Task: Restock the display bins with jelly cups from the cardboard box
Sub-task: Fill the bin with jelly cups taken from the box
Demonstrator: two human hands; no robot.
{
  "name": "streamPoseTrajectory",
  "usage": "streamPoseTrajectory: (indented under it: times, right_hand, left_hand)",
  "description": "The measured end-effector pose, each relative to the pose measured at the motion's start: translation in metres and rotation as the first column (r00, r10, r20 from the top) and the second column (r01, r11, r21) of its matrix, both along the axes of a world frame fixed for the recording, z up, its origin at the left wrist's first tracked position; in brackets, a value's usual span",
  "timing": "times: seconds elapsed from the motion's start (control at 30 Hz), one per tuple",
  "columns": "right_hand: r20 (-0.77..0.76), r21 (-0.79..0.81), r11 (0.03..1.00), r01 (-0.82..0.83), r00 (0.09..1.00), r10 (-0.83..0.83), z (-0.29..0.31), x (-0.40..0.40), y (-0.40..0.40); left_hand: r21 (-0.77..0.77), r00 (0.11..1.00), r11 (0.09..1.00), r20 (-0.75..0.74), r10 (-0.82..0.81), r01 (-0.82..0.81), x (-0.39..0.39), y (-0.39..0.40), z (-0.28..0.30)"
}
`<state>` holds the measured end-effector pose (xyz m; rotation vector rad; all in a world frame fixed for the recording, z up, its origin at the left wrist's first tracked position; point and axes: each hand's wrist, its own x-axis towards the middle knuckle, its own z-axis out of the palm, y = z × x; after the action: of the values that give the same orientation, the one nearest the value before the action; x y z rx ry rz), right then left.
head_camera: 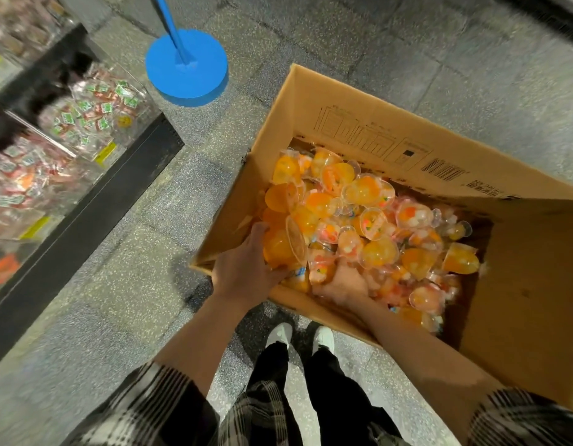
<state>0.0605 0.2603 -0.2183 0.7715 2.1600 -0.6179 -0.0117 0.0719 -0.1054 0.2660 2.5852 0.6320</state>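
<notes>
Cardboard box [359,130] on floor, heaped with jelly cups [375,220]; left hand [246,265] grasping cups at box's near-left corner, right hand [344,284] beside it, blurred, grip unclear.

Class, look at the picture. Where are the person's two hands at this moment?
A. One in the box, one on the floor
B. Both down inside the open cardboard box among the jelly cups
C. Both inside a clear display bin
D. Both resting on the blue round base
B: the left hand and right hand are both in the cardboard box, among the jelly cups.
</notes>
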Motion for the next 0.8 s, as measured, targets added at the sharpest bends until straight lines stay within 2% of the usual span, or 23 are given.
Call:
streamPoseTrajectory:
  times: [0.13, 0.2, 0.27, 0.33, 0.43, 0.53, 0.63, 0.7, 0.8]
  right_hand:
    - [-0.136, 0.022, 0.970, 0.241, 0.962, -0.236, 0.025, 0.003, 0.009]
    - [-0.217, -0.095, 0.933, 0.346, 0.908, -0.359, 0.049, 0.008, 0.013]
    - [-0.300, -0.208, 0.903, 0.377, 0.854, -0.426, 0.078, 0.021, 0.015]
    - [-0.400, -0.321, 0.867, 0.382, 0.775, -0.490, 0.109, 0.035, 0.016]
    - [-0.525, -0.434, 0.826, 0.359, 0.645, -0.556, 0.149, 0.062, 0.019]
    - [-0.559, -0.554, 0.723, 0.414, 0.459, -0.691, 0.187, 0.093, 0.026]
    - [-0.547, -0.656, 0.570, 0.495, 0.209, -0.811, 0.220, 0.131, 0.038]
    - [-0.548, -0.702, 0.478, 0.529, 0.028, -0.836, 0.237, 0.167, 0.046]
    - [-0.539, -0.745, 0.362, 0.560, -0.186, -0.821, 0.256, 0.229, 0.054]
  left_hand:
    - [0.026, 0.999, 0.999, -0.020, 0.026, -0.026, 0.002, -0.001, -0.002]
    - [0.052, 0.998, 0.997, -0.006, 0.061, -0.060, 0.002, -0.002, -0.002]
    - [0.099, 0.996, 0.991, 0.020, 0.088, -0.089, 0.004, -0.003, 0.001]
    - [0.219, 0.988, 0.965, 0.079, 0.132, -0.146, 0.009, 0.001, 0.005]
    - [0.464, 0.978, 0.866, 0.169, 0.123, -0.188, 0.024, 0.027, 0.024]
    - [0.643, 0.982, 0.755, 0.186, 0.013, -0.132, 0.050, 0.071, 0.053]
    - [0.743, 0.941, 0.651, 0.310, -0.133, -0.152, 0.088, 0.116, 0.080]
    - [0.781, 0.919, 0.617, 0.308, -0.248, -0.095, 0.118, 0.144, 0.091]
    - [0.829, 0.866, 0.559, 0.297, -0.402, -0.025, 0.165, 0.184, 0.105]
